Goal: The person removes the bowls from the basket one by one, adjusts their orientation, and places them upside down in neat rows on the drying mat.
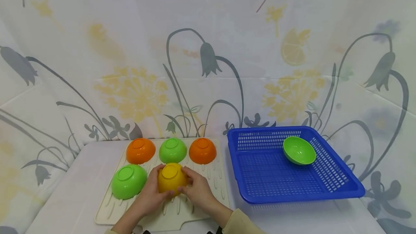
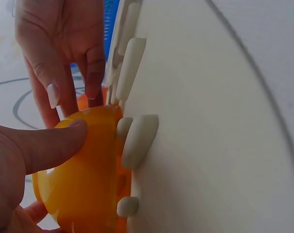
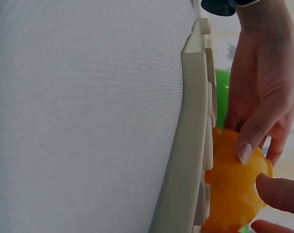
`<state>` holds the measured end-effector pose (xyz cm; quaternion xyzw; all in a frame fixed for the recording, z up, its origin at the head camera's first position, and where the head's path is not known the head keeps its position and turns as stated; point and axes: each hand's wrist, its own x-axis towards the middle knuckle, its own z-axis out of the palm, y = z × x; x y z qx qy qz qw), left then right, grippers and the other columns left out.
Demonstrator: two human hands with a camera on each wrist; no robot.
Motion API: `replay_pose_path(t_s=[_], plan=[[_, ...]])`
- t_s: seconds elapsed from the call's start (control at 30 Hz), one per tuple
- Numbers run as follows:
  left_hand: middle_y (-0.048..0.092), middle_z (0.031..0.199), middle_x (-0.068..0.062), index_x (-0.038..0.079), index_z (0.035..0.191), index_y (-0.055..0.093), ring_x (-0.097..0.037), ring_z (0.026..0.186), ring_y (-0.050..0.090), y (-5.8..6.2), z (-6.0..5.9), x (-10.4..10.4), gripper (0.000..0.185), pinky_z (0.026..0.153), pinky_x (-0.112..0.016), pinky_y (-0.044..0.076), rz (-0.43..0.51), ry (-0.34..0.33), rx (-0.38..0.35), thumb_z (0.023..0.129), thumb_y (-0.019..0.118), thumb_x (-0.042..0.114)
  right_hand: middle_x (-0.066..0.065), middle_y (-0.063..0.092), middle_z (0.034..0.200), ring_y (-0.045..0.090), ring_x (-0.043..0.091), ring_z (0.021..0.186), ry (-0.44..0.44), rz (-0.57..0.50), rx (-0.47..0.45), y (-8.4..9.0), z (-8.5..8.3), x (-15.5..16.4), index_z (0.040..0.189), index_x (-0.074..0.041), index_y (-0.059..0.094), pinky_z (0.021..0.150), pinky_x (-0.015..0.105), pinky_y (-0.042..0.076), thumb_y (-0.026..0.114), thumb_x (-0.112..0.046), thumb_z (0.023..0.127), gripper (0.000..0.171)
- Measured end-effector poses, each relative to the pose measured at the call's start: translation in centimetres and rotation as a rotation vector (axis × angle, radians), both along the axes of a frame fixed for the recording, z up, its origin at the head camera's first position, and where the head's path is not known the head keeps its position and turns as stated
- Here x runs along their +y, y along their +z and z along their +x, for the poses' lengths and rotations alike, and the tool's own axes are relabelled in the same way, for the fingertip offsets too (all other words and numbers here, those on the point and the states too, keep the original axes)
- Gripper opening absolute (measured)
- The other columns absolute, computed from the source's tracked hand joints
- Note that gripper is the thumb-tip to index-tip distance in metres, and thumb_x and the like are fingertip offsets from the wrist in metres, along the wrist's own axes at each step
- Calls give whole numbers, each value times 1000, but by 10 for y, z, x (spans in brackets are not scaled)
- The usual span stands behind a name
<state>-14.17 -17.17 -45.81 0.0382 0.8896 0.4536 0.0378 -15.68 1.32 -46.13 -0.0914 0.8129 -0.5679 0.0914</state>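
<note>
A yellow bowl [image 1: 171, 177] sits upside down on the front row of a cream ribbed drying mat [image 1: 208, 194]. My left hand [image 1: 155, 187] grips its left side and my right hand [image 1: 192, 185] grips its right side, fingers curled round the rim. In the left wrist view my thumb lies across the yellow bowl [image 2: 84, 179], with the right hand's fingers [image 2: 64, 73] on its far side. The right wrist view shows the yellow bowl [image 3: 234, 189] against the mat [image 3: 186, 145], with the left hand [image 3: 263, 97] on it from above.
Upside down on the mat stand two orange bowls [image 1: 140, 150] [image 1: 202, 150] and two green bowls [image 1: 173, 150] [image 1: 128, 181]. A blue slotted basket [image 1: 260, 187] to the right holds one green bowl [image 1: 299, 150], tilted. A flowered cloth covers the table and the wall behind it.
</note>
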Motion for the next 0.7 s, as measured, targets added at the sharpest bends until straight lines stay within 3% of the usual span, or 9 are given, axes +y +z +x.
replay_pose_path(t_s=[0.37,0.7], plan=[[40,147,-24,4,148,29,-42,132,44,-5,-5,-6,88,110,-63,30,-39,7,29,79,84,15,10,58,139,56,29,126,14,-46,-15,-2,-2,6,141,-7,55,101,43,48,76,-3,86,60],[42,147,-21,6,148,32,-39,131,45,-7,-4,-7,88,110,-62,30,-55,22,3,79,85,17,11,59,138,57,31,124,5,-66,-39,2,0,11,139,-11,59,98,44,50,74,-8,88,54]])
